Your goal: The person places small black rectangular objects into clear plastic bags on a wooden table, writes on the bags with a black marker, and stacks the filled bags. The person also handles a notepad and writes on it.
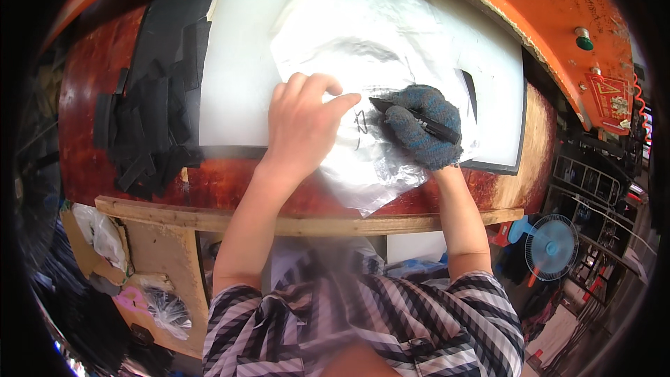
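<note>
My right hand (426, 129), in a grey-blue knit glove, grips a black marker pen (438, 128). Its tip points left, just above a shiny, crinkled clear plastic bag (349, 35). Dark handwritten strokes (361, 124) mark the bag below and left of the tip. Bare, my left hand (301, 122) rests at the bag's left side, fingers bent and thumb stretched toward the pen, a gap between thumb and forefinger. Beneath the bag lies a white board (237, 63) with a dark edge, on a reddish-brown wooden table (223, 185).
Black strips (157, 112) are heaped on the table left of the board. An orange machine frame (530, 0) with a green button (584, 40) arches over the far and right sides. Low on the right stands a blue fan (551, 246). An open cardboard box (164, 258) sits below the table's left front.
</note>
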Motion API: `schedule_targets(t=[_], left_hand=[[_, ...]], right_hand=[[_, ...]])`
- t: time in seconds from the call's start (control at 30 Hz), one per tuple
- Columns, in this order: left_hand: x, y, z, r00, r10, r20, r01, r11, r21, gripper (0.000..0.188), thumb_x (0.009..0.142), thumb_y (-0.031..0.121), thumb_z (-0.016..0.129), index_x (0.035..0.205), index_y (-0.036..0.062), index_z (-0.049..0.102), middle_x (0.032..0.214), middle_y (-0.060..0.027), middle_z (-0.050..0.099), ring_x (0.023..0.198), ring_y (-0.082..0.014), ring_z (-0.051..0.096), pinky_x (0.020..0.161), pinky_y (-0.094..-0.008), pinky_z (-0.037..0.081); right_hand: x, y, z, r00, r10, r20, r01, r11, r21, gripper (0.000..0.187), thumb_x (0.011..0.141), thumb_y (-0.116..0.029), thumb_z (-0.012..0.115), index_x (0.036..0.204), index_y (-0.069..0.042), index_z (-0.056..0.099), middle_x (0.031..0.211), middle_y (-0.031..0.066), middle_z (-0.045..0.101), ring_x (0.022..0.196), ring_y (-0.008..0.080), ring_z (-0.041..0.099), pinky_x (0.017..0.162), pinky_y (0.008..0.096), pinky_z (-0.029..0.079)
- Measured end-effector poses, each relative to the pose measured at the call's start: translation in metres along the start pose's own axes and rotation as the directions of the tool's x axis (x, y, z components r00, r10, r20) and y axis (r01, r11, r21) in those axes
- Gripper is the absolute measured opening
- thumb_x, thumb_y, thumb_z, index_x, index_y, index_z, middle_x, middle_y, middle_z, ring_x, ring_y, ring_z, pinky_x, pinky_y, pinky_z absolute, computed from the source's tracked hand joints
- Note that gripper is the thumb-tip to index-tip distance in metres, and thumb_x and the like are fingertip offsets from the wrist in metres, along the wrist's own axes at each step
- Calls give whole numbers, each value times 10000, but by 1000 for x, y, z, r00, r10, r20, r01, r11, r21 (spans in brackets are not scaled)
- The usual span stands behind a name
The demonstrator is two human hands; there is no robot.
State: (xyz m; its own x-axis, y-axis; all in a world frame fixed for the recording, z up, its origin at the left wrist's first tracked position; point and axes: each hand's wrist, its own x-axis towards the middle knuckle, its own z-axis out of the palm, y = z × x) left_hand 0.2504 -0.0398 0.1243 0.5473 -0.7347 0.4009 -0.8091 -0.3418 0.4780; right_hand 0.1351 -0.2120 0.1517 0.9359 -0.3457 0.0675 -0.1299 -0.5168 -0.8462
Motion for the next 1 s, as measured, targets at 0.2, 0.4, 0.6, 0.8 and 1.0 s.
schedule_targets(t=[0.2,0.4,0.6,0.8,1.0], left_hand=[[0,0,0,1000,-9,18,9,1000,-7,184,759,71,681,903,182,711,875,48,546,782,-169,479,678,-309,352],[1,0,1,1000,-13,25,13,1000,-1,200,750,57,685,901,186,708,875,52,546,780,-168,477,679,-307,351],[2,0,1,1000,-11,13,11,1000,-5,207,747,54,687,901,190,707,875,56,547,777,-165,477,680,-309,349],[3,0,1,1000,-9,18,9,1000,-7,202,751,57,687,902,190,707,873,58,546,776,-163,475,678,-306,346],[2,0,1,1000,-14,25,14,1000,-9,197,755,62,687,903,190,705,874,59,547,773,-161,474,675,-307,345]], right_hand=[[1,5,-3,992,-115,57,126,962,-242,118,761,-172,668,809,-64,676,732,81,642,716,244,598,749,355,471],[0,16,-3,991,-111,-77,99,984,-147,161,709,-241,691,802,-111,681,787,61,648,736,242,601,662,347,470],[-2,18,-5,984,-171,-42,162,972,-171,117,746,-182,670,814,-88,666,769,66,655,819,279,613,855,402,453],[-5,18,-5,989,-148,-22,141,971,-194,70,752,-161,660,754,-92,654,754,63,647,811,283,614,907,412,454],[-6,27,-8,998,-61,-22,53,964,-259,237,690,-267,740,846,-101,678,865,73,659,875,241,616,806,337,478]])
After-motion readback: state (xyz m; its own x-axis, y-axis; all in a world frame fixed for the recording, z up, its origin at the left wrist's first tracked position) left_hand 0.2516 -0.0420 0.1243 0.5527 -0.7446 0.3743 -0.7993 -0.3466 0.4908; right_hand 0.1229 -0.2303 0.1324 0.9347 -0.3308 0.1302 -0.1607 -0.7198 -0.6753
